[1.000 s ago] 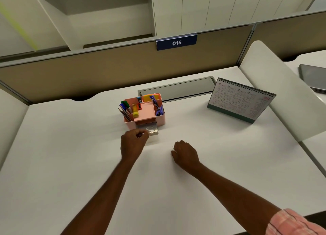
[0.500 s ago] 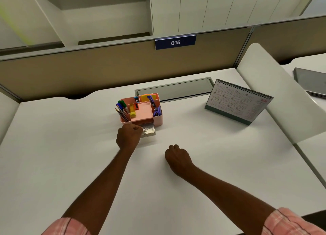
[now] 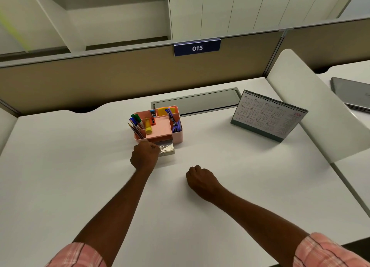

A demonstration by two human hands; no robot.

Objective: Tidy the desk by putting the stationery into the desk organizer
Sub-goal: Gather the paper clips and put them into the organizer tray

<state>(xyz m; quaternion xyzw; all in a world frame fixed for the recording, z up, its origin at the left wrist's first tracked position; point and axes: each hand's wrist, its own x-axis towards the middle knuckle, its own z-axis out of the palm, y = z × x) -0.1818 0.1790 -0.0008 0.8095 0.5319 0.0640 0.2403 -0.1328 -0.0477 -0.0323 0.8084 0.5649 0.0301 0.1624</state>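
Two hands work close to the pink organizer (image 3: pixel 177 136), which stands mid-desk with its small clear drawer (image 3: pixel 170 151) pulled out toward the person. A tangle of silvery paper clips (image 3: pixel 165 147) lies in that drawer. The left hand (image 3: pixel 145 155) sits at the drawer's left front corner with its fingers curled tight. They hide their own tips, so I cannot tell whether they pinch a clip, grip the drawer edge or hold nothing. The right hand (image 3: pixel 201 179) rests on the desk (image 3: pixel 80 166), well apart from the organizer. It is balled up knuckles-first, and whether anything is tucked inside it cannot be seen.

Most of the risk, as I judge it, lies in that open drawer. The organizer looks light, so a push from one corner could skew the drawer in its slot or slide the whole box backward instead of closing it. A clip riding over the rim could jam the drawer partway. A clip let go too far to the left would land on the desk, where it is hard to see against the pale top. The pens (image 3: pixel 137 124) lean outward just above the left hand, so a raised knuckle could tip them out.
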